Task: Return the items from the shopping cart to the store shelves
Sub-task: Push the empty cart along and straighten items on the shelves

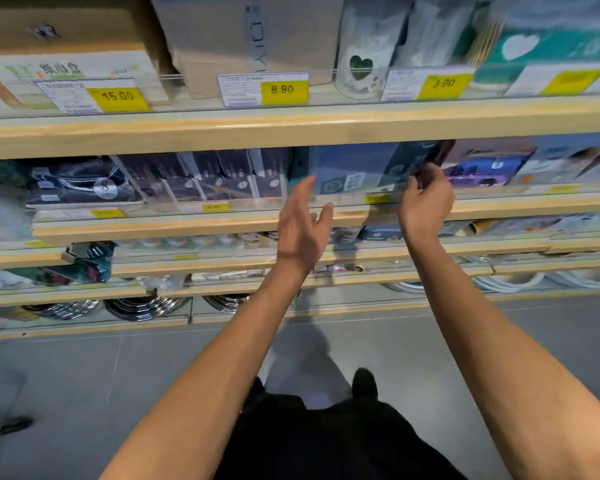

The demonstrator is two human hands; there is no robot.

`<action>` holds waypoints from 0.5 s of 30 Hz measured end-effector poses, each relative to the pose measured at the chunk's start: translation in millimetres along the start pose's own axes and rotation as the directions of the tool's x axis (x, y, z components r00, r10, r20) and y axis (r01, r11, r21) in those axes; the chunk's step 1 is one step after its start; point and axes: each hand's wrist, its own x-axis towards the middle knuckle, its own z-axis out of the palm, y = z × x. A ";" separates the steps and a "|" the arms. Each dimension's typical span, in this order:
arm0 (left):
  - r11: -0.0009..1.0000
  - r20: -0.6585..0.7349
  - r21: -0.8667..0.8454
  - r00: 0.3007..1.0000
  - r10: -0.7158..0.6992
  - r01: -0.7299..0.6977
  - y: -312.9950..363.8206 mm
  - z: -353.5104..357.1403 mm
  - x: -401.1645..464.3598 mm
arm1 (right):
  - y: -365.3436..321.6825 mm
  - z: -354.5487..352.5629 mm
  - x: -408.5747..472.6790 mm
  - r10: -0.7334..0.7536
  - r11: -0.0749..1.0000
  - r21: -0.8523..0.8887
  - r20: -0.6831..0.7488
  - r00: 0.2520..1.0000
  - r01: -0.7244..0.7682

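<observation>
Right grip: our right hand (426, 199) has its fingers curled on the lower corner of a dark packet (414, 161), pinching it at the front of the second shelf (201, 227).
Packet: it stands tilted among the goods on that shelf, its top hidden under the top shelf (291, 128), a blue pack (350, 168) just to its left.
Left grip: our left hand (302, 220) is spread, fingers straight, holding nothing, in front of the second shelf's edge, near the blue pack; we cannot tell whether it touches the clear rail.
Second shelf: dark boxes (222, 178) in a row left of our hands, a purple pack (482, 171) to the right.
Top shelf: cardboard boxes (243, 36) above yellow price tags (284, 89) reading 15.00, 8.80 and 3.00.
Lower shelves: metal bowls (142, 306) stacked at the left.
Floor: grey floor (84, 375) below, our dark shorts (326, 441) at the bottom.
</observation>
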 end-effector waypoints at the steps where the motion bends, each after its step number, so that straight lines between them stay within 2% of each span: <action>1: 1.000 -0.066 0.010 0.997 -0.027 0.028 0.9 12.8 4.8 | 0.9 -2.6 5.6 -0.030 0.999 -0.041 0.046 0.999 0.032; 4: 0.983 -0.237 -0.046 0.954 -0.185 0.180 16.6 53.0 11.6 | 8.8 -17.2 22.1 -0.105 0.985 -0.116 0.169 0.980 0.126; 7: 0.973 -0.331 -0.054 0.915 -0.231 0.226 29.2 73.8 13.1 | 10.6 -24.3 33.8 -0.098 0.979 -0.155 0.213 0.972 0.132; 13: 0.955 -0.381 -0.087 0.877 -0.293 0.282 35.2 86.2 17.1 | 12.8 -34.7 62.5 -0.021 0.995 -0.082 0.397 0.918 0.058; 15: 0.954 -0.374 -0.102 0.877 -0.301 0.284 34.5 82.4 19.4 | 12.9 -36.1 64.7 -0.011 0.998 -0.049 0.420 0.907 0.035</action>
